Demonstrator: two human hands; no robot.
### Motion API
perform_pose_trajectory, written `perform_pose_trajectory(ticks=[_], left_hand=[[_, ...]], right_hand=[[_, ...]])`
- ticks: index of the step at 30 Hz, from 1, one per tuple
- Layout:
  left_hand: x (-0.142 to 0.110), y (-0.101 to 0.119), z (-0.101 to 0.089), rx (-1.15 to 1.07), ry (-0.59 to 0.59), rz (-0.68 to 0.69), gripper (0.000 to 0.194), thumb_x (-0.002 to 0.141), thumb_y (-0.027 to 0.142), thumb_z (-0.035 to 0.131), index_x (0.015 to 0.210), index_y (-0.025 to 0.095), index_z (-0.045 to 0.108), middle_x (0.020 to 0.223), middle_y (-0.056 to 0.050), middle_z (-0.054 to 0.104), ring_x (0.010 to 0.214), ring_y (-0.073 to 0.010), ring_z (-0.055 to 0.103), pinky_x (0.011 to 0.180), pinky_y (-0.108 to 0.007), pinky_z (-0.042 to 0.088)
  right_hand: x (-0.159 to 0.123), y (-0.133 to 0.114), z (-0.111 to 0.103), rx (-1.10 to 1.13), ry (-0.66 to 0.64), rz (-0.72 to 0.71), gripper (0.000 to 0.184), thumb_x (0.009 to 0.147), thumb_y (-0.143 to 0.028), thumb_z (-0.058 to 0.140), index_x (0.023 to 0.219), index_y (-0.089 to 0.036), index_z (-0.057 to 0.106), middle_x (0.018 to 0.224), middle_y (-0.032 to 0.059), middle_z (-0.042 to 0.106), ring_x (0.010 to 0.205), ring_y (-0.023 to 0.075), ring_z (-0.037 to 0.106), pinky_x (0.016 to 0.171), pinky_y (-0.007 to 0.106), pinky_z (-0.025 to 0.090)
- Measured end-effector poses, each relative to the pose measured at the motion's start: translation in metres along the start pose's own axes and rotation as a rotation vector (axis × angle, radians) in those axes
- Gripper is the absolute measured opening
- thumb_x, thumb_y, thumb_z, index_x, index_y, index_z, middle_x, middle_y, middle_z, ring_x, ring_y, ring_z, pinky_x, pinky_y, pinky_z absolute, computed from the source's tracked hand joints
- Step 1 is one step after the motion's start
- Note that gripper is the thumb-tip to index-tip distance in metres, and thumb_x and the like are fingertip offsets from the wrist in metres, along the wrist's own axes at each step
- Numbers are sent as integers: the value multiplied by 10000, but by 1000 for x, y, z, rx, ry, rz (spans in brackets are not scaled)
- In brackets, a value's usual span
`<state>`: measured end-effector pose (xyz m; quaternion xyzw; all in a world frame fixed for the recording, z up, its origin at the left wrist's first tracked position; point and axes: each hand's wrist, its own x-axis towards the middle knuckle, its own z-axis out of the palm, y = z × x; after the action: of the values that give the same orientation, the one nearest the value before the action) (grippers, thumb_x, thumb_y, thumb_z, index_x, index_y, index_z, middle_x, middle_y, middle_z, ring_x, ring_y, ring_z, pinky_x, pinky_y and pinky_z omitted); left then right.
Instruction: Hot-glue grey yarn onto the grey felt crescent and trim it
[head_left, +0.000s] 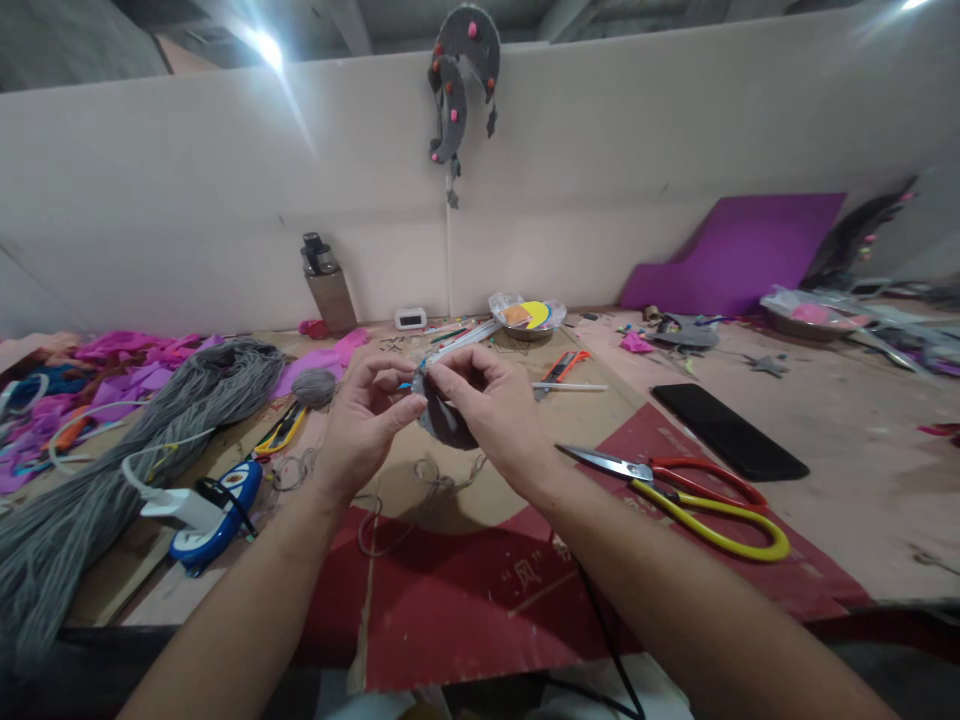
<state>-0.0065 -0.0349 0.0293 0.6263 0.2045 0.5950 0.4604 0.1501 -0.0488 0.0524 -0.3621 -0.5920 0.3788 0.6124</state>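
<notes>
Over the middle of the table, a dark grey felt-like piece (448, 425) with a curved lower edge is held up between both hands. My right hand (495, 405) pinches its upper edge, thumb and fingertips together, and covers much of it. From the other side, my left hand (366, 412) grips the left edge with thumb and bent fingers. A small blue bit shows at the fingertips; its kind is unclear. Loose grey yarn (427, 478) trails in loops beneath the hands, and I cannot tell whether it joins the piece.
Scissors (649, 472) with red and yellow handles lie right of my right hand, beside a black phone (727, 430). On the left are a grey yarn hank (150, 460), a yellow cutter (281, 430) and a blue power strip (217, 515). A felt moon ornament (454, 95) hangs ahead.
</notes>
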Motion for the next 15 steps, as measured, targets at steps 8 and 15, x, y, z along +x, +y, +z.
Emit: perform_pose_trajectory(ticks=[8, 15], left_hand=[[0, 2, 2, -31, -8, -23, 286, 743, 200, 799, 981, 282, 664, 847, 26, 687, 788, -105, 665, 696, -189, 530], [1, 6, 6, -70, -6, -36, 278, 712, 226, 822, 942, 268, 672, 817, 23, 688, 733, -105, 649, 658, -197, 521]], right_hand=[[1, -1, 0, 12, 3, 32, 170, 799, -344, 679, 754, -184, 648, 687, -14, 616, 635, 113, 525, 611, 258, 425], [1, 1, -1, 67, -27, 77, 188, 794, -348, 674, 901, -198, 711, 788, 14, 688, 672, 132, 580, 648, 286, 472]])
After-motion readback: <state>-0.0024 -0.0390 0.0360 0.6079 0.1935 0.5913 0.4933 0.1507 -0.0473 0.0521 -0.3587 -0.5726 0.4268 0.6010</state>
